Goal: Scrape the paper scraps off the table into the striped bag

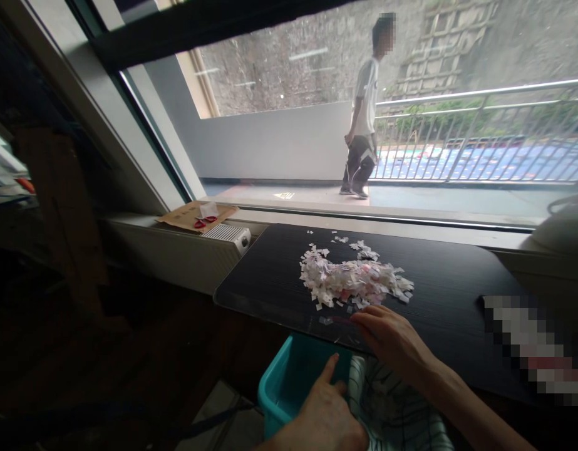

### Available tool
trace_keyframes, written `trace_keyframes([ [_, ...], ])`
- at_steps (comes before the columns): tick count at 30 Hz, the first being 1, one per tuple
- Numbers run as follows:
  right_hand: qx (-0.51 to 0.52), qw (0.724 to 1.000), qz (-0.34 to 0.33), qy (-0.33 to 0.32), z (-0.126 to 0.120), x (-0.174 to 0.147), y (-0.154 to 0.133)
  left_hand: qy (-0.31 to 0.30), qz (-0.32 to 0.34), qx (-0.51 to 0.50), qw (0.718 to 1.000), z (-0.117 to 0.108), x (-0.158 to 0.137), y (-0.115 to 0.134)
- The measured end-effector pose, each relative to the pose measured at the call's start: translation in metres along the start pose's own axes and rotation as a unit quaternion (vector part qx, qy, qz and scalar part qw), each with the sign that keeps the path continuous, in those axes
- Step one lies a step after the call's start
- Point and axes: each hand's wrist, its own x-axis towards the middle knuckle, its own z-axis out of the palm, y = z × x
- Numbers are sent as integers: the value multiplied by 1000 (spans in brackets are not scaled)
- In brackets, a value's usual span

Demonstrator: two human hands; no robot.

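A pile of small cut paper scraps [349,279], mostly white with some pink, lies on the dark table [265,269]. My right hand [392,335] is over the table's near edge, just in front of the pile. Its fingers are stretched out close together, and a few loose scraps [325,321] and a faint reddish streak lie by their tips. Below the edge, my left hand [329,410] is at a teal plastic bin [275,382], index finger extended over the opening. The left hand's other fingers are partly hidden. White material with dark checked lines [396,401] sits beside the bin.
Red-handled scissors [205,222] rest on a brown envelope [178,216] on the sill, by a white radiator [227,241]. A pixelated item [533,351] lies at the table's right. Beyond the window glass, a person [364,106] walks past a railing [467,138].
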Motion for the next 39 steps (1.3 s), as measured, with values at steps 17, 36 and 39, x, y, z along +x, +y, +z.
trace_keyframes([
  [17,-8,1000,-7,-20,-6,-10,2,-59,4,43,997,-41,-10,4],
  [36,47,998,44,0,2,-11,6,-65,-21,48,997,-56,-18,7],
  [39,68,997,33,-28,1,-13,-1,-50,-23,52,997,-54,-19,6],
])
